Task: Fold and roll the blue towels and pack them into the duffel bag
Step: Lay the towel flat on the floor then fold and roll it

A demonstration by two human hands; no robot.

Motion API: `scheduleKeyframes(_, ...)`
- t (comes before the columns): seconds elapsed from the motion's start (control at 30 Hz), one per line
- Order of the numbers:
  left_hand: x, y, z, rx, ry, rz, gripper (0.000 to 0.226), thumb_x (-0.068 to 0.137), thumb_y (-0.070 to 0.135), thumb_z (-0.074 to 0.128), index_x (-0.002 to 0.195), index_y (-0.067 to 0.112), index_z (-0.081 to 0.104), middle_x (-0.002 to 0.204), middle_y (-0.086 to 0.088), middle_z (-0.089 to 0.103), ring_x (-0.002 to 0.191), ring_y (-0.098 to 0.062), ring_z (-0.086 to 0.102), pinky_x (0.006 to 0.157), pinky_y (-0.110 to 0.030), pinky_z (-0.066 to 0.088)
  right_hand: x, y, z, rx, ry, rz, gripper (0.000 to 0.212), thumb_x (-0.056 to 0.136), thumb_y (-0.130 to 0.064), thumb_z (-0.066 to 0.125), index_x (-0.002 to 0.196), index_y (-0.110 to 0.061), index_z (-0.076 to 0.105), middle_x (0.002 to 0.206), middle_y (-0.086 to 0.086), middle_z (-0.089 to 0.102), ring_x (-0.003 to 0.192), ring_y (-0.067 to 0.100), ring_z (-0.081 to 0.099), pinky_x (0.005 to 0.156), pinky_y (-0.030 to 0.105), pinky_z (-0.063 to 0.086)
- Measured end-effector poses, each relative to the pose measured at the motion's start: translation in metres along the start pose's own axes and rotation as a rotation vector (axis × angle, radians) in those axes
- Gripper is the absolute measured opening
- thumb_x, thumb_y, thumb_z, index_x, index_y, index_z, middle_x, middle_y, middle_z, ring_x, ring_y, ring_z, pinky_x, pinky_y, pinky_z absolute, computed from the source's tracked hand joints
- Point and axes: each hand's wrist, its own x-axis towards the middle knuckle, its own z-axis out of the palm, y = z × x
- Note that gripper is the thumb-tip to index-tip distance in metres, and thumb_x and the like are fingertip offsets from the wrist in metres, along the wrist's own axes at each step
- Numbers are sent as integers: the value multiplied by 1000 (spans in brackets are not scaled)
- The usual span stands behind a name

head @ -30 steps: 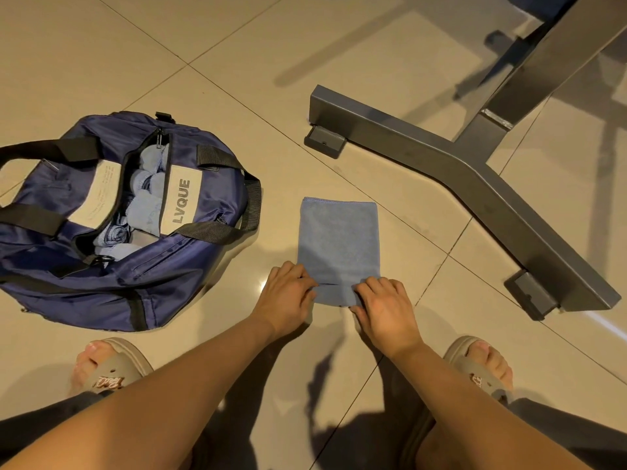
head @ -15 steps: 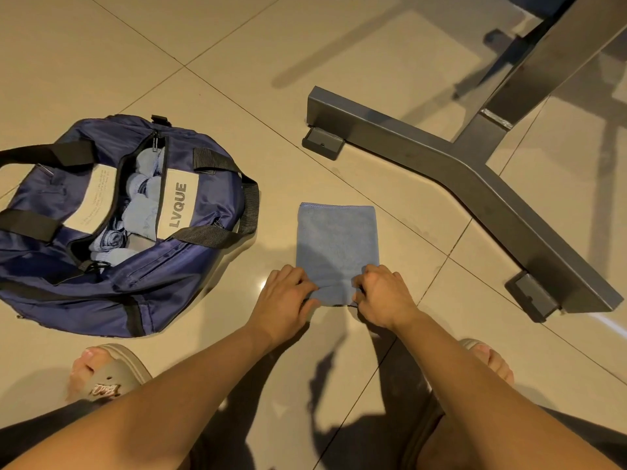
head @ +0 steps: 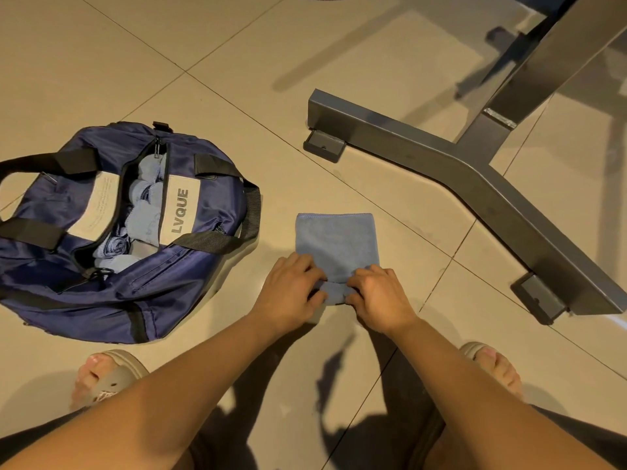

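Gripping the blue towel [head: 336, 239], left hand [head: 288, 295] and right hand [head: 381, 296] curl fingers on glossy beige floor tiles [head: 101, 62].

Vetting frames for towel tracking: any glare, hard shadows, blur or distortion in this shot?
Head view: warm yellow cast, towel and duffel bag crisp, no motion blur. Head view: hard shadows of the arms and metal frame on the floor, small glare streak at the right edge. Head view: grout lines stay near straight.

Warm, yellowish, rather dim — hard shadows beyond the metal frame [head: 424, 154] and nearer than it. Pale glare just beside its near foot; sharp throughout, straight lines slightly bowed at edges.
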Motion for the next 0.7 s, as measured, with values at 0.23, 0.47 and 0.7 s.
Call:
scheduleKeyframes(0.23,-1,-6,17,-102,-52,-80,26,89,42,59,105,26,72,103,6,66,102,-20,52,85,-37,39,-2,-2,-6,-15,67,3,22,87,-28,62,108,-21,60,105,-2,57,102,23,51,84,35,37)
scheduleKeyframes(0.47,25,-13,-4,-174,-255,-158,27,87,41,65,77,16,63,84,-3,59,83,-23,53,70,-37,35,-15,3,14,-152,139,-66,12,86,-24,64,97,-23,67,96,-4,58,90,25,55,82,35,40)
scheduleKeyframes(0.7,-6,-2,10,54,65,141,30,82,33,62,108,20,70,100,1,63,92,-24,55,75,-36,44,26,3,-22,-46,-170,17,16,91,-20,55,99,-21,68,95,-1,52,96,27,54,79,36,31)
